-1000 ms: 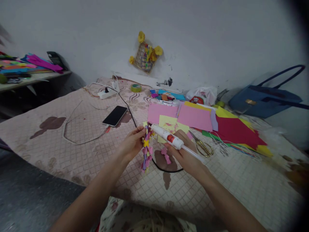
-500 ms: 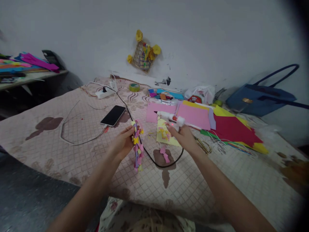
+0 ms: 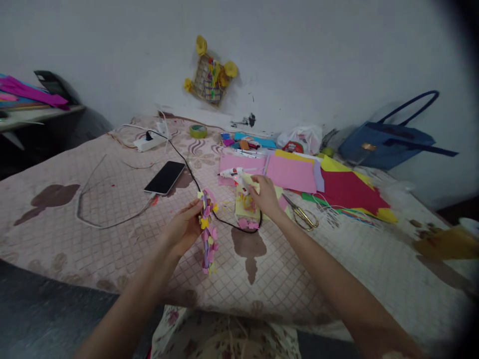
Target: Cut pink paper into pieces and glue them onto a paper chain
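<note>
My left hand (image 3: 187, 224) pinches the upper part of a purple stem (image 3: 205, 249) covered with small pink and yellow paper cut-outs; it hangs upright above the cloth. The white glue gun (image 3: 232, 173) rests on the papers, its nozzle to the left. Right beside its handle, my right hand (image 3: 266, 193) is closed on what looks like a pale yellow paper (image 3: 249, 179), though its fingers partly hide it. Small yellow and pink cut-outs (image 3: 247, 202) lie below, on a yellow sheet. The gun's black cord (image 3: 232, 224) loops between my hands.
Gold-handled scissors (image 3: 306, 218) lie right of my right hand. Pink sheets (image 3: 294, 172) and red paper (image 3: 346, 194) are spread beyond. A phone (image 3: 165, 178) on its cable, a power strip (image 3: 149, 142) and green tape (image 3: 198, 131) lie left. A blue bag (image 3: 389, 144) stands far right.
My right hand has lowered the glue gun from the air onto the papers and now closes beside its handle. My left hand keeps its hold on the stem. The view has turned slightly right.
</note>
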Motion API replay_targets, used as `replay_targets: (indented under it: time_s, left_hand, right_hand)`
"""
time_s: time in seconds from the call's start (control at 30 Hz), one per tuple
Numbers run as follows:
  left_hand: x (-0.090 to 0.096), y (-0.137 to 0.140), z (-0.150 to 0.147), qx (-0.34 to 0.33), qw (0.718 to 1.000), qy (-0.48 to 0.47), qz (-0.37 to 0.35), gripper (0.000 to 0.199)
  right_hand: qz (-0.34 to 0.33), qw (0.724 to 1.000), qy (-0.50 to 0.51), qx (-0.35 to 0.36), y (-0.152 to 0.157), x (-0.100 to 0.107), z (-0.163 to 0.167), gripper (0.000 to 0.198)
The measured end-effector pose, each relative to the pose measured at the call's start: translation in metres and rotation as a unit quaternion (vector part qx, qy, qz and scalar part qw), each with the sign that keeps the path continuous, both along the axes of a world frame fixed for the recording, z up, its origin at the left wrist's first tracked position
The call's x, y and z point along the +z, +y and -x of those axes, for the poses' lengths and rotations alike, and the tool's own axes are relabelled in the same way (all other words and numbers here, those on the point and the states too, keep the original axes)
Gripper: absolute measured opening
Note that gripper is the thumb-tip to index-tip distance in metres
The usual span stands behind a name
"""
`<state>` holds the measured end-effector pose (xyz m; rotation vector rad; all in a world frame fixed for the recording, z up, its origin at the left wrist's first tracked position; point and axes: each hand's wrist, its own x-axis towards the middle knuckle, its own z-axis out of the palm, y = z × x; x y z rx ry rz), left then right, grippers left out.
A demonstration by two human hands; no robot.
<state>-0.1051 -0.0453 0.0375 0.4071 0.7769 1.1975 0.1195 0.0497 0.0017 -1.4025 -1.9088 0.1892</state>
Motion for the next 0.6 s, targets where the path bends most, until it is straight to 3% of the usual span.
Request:
replay_targets:
  time_s: [0.07,0.17,0.37,0.5,0.6]
  left_hand:
    - [0.001,0.000,-0.002,0.006,1.000,-0.005,-0.001,0.016]
    - [0.001,-0.001,-0.005,0.009,1.000,-0.010,0.002,0.015]
    - [-0.005,-0.002,-0.009,-0.012,1.000,-0.012,0.009,0.009]
    - [-0.007,-0.002,-0.010,-0.016,1.000,-0.013,0.004,0.006]
    - [-0.007,-0.002,-0.012,-0.013,1.000,-0.018,0.008,0.006]
  right_hand:
    - [-0.025,0.999,-0.028,0.037,-0.020,0.002,-0.003,0.012]
    - [0.021,0.990,-0.078,0.117,-0.046,0.002,0.002,0.010]
    - [0.044,0.990,-0.095,0.099,-0.064,-0.008,0.025,0.008]
    - [0.080,0.991,-0.017,0.105,-0.061,-0.006,0.030,0.008]
    - [0.159,0.968,0.138,0.136,-0.062,0.005,0.026,0.009]
